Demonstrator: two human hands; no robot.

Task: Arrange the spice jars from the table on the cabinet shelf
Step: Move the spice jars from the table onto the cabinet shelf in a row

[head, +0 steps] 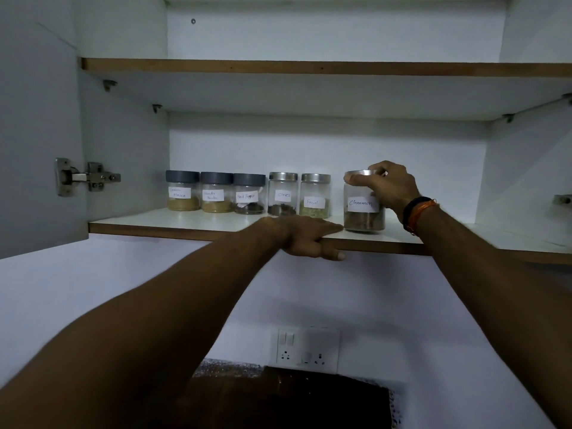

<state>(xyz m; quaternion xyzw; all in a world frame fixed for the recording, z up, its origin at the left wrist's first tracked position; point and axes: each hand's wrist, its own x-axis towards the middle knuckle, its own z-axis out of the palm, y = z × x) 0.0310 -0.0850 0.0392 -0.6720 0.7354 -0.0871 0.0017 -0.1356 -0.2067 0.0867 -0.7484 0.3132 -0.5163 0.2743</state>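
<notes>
Spanning the whole view, the open cabinet (pixel 123 134) carries a lower shelf (pixel 130 222) where the jars go. The left hand (pixel 305 238) rests over the shelf's front edge, fingers laid flat on top and thumb below the lip, holding nothing; likely it steadies the reach. Up and to its right, the right hand (pixel 388 185) curls its fingers over the steel lid of the cinnamon jar (pixel 363 209), gripping from above, which keeps the label facing out. The jar stands upright on the shelf, nearer the front edge than the others.

Left of that grip, five jars stand in a tight row against the back wall: three grey-lidded, then the cloves jar (pixel 282 195) and the fennel jar (pixel 315 196). A small gap lies between fennel and cinnamon, so the held jar probably needs pushing back and leftward to join the line. Right of the grip the shelf runs on bare, giving room to withdraw the wrist.
</notes>
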